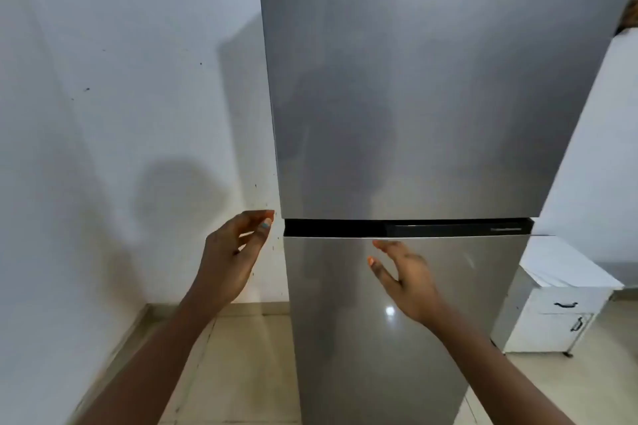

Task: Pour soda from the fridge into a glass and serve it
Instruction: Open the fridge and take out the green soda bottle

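A tall silver two-door fridge [414, 97] fills the middle and right of the head view, and both of its doors are closed. A black recessed strip [407, 228] runs between the upper and lower door. My left hand [234, 252] hovers just left of the fridge's left edge at the height of that strip, fingers loosely curled and holding nothing. In front of the top of the lower door [379, 338], my right hand [404, 276] is held with fingers spread and nothing in it. No soda or glass is in view.
A white wall [121, 114] stands close on the left of the fridge. On the right, beside the fridge, stands a white cabinet [559, 307] with dark handles. The floor [241, 373] is beige tile.
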